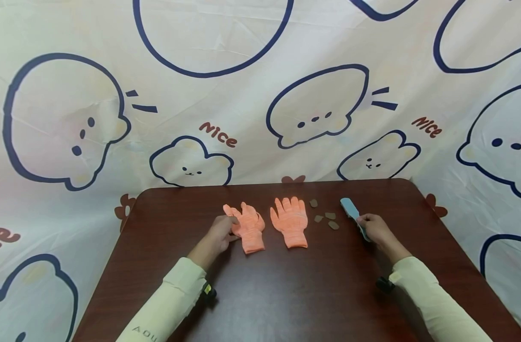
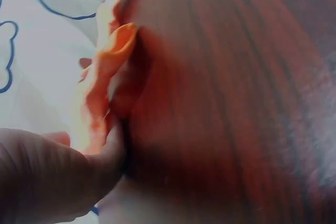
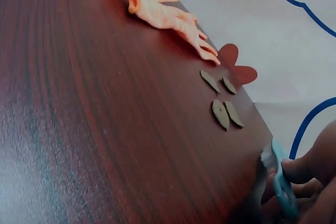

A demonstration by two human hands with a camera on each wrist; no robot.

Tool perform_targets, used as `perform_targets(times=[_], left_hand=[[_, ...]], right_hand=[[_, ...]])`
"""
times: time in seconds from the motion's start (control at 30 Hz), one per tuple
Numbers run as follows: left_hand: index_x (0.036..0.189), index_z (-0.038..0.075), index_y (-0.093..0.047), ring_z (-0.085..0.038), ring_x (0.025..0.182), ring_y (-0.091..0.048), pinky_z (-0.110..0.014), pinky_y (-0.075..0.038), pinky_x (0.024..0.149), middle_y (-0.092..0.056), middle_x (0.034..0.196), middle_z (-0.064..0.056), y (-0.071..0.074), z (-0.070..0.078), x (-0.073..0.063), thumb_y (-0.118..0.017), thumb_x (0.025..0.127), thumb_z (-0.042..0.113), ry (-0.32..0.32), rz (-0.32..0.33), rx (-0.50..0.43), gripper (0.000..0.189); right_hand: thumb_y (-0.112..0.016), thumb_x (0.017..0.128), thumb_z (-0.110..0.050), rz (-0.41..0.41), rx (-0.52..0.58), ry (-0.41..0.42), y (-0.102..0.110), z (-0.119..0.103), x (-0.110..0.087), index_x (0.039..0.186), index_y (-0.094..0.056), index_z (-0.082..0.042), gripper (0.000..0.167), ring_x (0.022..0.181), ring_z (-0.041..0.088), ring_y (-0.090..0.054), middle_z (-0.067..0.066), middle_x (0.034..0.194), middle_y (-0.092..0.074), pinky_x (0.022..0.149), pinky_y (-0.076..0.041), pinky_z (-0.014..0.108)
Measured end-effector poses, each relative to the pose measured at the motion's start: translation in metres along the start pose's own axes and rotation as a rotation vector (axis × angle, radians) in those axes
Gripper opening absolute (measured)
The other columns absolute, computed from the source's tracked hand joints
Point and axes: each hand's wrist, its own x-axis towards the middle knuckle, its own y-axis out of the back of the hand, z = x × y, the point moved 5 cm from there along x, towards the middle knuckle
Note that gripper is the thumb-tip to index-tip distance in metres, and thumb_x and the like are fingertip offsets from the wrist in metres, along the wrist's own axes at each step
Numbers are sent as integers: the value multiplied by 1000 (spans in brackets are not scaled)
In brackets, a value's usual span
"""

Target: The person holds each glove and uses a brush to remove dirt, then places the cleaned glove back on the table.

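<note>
Two orange knit gloves lie side by side on the table. My left hand (image 1: 219, 233) is at the side of the left glove (image 1: 252, 229), its thumb and fingers pinching the glove's edge; the left wrist view shows the thumb against the orange fabric (image 2: 94, 108). The other glove (image 1: 291, 224) lies flat with its fingers pointing away from me. At the right, my right hand (image 1: 374, 228) grips a light blue brush (image 1: 350, 208) by its handle. Pale bristles (image 3: 266, 157) show along its side in the right wrist view.
Several flat brownish-green pieces (image 1: 333, 225) lie between the right glove and the brush. The dark wooden table (image 1: 281, 294) ends at a far edge against a pale cloth (image 1: 251, 104) printed with cartoon outlines. Both forearms wear light sleeves (image 1: 170, 299) with dark wrist devices (image 1: 385, 285).
</note>
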Motion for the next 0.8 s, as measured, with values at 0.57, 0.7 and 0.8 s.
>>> perform_targets(times=[0.57, 0.7, 0.8], left_hand=[[161, 2, -15, -50, 147, -27, -71, -33, 114, -13, 165, -31, 3, 28, -34, -44, 100, 17, 136, 11, 34, 69], [160, 2, -15, -51, 150, -17, -75, -27, 114, -9, 167, -29, 1, 35, -40, -45, 100, 21, 165, -2, 68, 70], [160, 2, -16, -50, 150, -13, -76, -24, 114, -8, 167, -27, 0, 36, -42, -47, 100, 22, 171, -6, 81, 70]], right_hand=[[-62, 101, -30, 187, -291, 58, -7, -3, -2, 127, -47, 7, 47, 74, 24, -57, 21, 102, -59, 64, -47, 34], [-61, 101, -27, 257, -370, 105, -9, -5, -3, 122, -50, 7, 42, 78, 26, -59, 21, 100, -60, 66, -49, 37], [-61, 100, -29, 287, -390, 99, -9, -5, -2, 123, -50, 8, 45, 83, 30, -62, 23, 105, -61, 68, -52, 41]])
